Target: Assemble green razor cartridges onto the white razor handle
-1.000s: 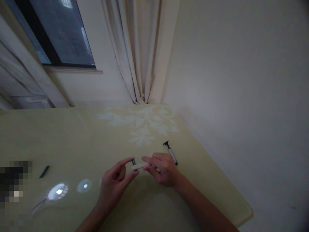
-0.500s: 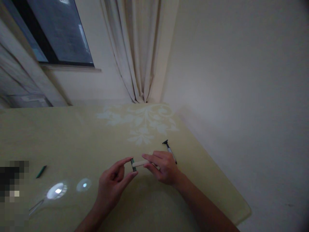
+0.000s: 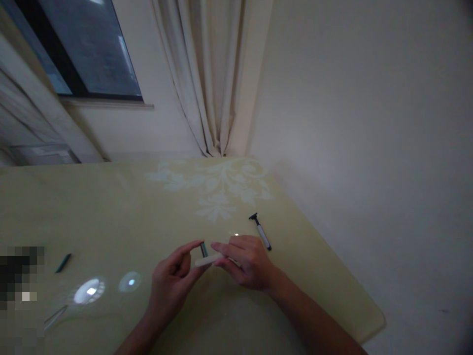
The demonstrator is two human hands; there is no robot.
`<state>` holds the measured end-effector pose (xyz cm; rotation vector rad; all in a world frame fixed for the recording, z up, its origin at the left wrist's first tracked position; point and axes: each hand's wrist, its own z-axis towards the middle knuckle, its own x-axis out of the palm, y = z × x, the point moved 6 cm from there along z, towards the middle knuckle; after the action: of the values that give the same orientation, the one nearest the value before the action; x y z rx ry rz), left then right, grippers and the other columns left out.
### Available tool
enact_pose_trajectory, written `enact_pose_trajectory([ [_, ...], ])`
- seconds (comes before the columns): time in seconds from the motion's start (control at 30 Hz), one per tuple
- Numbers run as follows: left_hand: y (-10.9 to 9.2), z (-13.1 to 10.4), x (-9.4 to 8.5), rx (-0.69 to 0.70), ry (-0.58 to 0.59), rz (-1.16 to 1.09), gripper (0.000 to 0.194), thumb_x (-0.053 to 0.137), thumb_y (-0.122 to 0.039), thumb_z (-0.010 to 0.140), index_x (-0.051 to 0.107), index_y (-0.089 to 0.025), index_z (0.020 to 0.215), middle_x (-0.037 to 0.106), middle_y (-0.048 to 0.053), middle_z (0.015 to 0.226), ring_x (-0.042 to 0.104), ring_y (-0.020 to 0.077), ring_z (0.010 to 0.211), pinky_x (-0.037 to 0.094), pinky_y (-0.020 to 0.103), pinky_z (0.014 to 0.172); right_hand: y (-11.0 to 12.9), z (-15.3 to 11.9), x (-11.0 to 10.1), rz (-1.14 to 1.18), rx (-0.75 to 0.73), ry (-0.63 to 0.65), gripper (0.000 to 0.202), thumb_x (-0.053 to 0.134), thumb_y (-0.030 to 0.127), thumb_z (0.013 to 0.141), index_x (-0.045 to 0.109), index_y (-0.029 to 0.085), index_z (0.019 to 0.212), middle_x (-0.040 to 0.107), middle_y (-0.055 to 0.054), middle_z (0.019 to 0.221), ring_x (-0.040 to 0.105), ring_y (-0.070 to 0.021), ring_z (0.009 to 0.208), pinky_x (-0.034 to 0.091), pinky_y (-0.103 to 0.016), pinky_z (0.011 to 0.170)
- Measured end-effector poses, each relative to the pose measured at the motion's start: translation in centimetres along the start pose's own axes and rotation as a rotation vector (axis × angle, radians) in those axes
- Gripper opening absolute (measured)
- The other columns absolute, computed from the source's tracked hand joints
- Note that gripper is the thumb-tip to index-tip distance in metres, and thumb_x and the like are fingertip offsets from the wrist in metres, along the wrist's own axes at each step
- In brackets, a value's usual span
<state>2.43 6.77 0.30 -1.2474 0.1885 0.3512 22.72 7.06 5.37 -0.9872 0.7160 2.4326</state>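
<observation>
Well, the left grip (image 3: 172, 281) is partly open, its index finger and thumb set apart with a small green-and-dark piece (image 3: 203, 250) upright between their tips; the right grip (image 3: 251, 259) is closed down on a pale flat strip (image 3: 207, 260), fingers above and thumb below. That strip points toward the left thumb and passes across the lower end of the green piece, though from where I stand I can't tell whether the two touch. I'd judge this a close, two-handed working of strip against piece, and any move from here calls for a firm left pinch, with the strip guided lightly from the right. Both grips are over the counter (image 3: 148, 212), near its right end. Just beyond the right one lies a razor-like tool (image 3: 263, 235), black head away from the person, near enough that swinging the knuckles outward could nudge it. Past it the counter's edge slants down to a rounded corner at the near right, with the wall (image 3: 369, 148) alongside, so room looks tighter there. Leftward there seems to be more of it, as far as a second green piece (image 3: 64, 263) lying well apart, with a thin wiry thing (image 3: 55, 317) nearer the person.
</observation>
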Motion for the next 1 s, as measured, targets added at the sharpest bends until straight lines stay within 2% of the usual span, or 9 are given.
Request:
enact_pose_trajectory([
  [0.17, -0.5, -0.1, 0.1, 0.034, 0.023, 0.006, 0.045, 0.084, -0.045, 0.08, 0.08, -0.021, 0.119, 0.028, -0.011, 0.059, 0.034, 0.0093, 0.049, 0.033, 0.018, 0.051, -0.8, 0.1, -0.4, -0.002, 0.072, -0.034, 0.047, 0.046, 0.048, 0.113, 0.077, 0.013, 0.122, 0.07, -0.005, 0.075, 0.058, -0.0151, 0.062, 0.038, -0.029, 0.06],
  [0.33, -1.0, 0.0, 0.2, 0.035, 0.046, 0.042, 0.045, 0.085, -0.046, 0.078, 0.082, -0.019, 0.114, 0.029, -0.012, 0.056, 0.033, 0.0091, 0.046, 0.031, 0.018, 0.047, -0.4, 0.1, 0.1, -0.028, 0.025, 0.009, 0.049, 0.044, 0.049, 0.113, 0.077, 0.015, 0.12, 0.071, -0.006, 0.076, 0.06, -0.0165, 0.064, 0.038, -0.029, 0.06],
  [0.5, -1.1, 0.0, 0.2, 0.034, 0.036, 0.034, 0.045, 0.084, -0.047, 0.08, 0.081, -0.018, 0.114, 0.028, -0.012, 0.057, 0.033, 0.0085, 0.046, 0.03, 0.018, 0.048, -1.0, 0.1, -0.5, -0.067, 0.063, -0.041, 0.047, 0.047, 0.047, 0.112, 0.077, 0.012, 0.119, 0.072, -0.006, 0.077, 0.06, -0.016, 0.064, 0.039, -0.029, 0.062],
  [0.67, -0.8, -0.1, 0.4, 0.009, 0.057, 0.056, 0.047, 0.084, -0.049, 0.079, 0.082, -0.019, 0.115, 0.028, -0.012, 0.057, 0.033, 0.0091, 0.047, 0.031, 0.018, 0.049, -0.6, 0.1, -0.2, -0.059, 0.027, 0.003, 0.048, 0.045, 0.05, 0.113, 0.077, 0.015, 0.12, 0.072, -0.006, 0.077, 0.061, -0.0161, 0.065, 0.038, -0.03, 0.06],
  [0.83, -0.7, -0.1, 0.3, 0.027, 0.048, 0.05, 0.047, 0.083, -0.049, 0.081, 0.081, -0.019, 0.117, 0.028, -0.011, 0.058, 0.034, 0.0091, 0.048, 0.031, 0.018, 0.05, -0.9, 0.1, -0.5, -0.061, 0.065, -0.038, 0.048, 0.047, 0.049, 0.112, 0.077, 0.013, 0.12, 0.071, -0.006, 0.076, 0.06, -0.0159, 0.064, 0.04, -0.03, 0.061],
  [1.0, -0.7, 0.0, 0.4, 0.019, 0.062, 0.05, 0.046, 0.083, -0.048, 0.08, 0.082, -0.02, 0.117, 0.028, -0.012, 0.058, 0.033, 0.009, 0.047, 0.031, 0.018, 0.049, -0.6, 0.1, -0.2, -0.066, 0.028, 0.014, 0.047, 0.045, 0.049, 0.113, 0.077, 0.015, 0.121, 0.071, -0.006, 0.077, 0.06, -0.0164, 0.065, 0.039, -0.03, 0.06],
])
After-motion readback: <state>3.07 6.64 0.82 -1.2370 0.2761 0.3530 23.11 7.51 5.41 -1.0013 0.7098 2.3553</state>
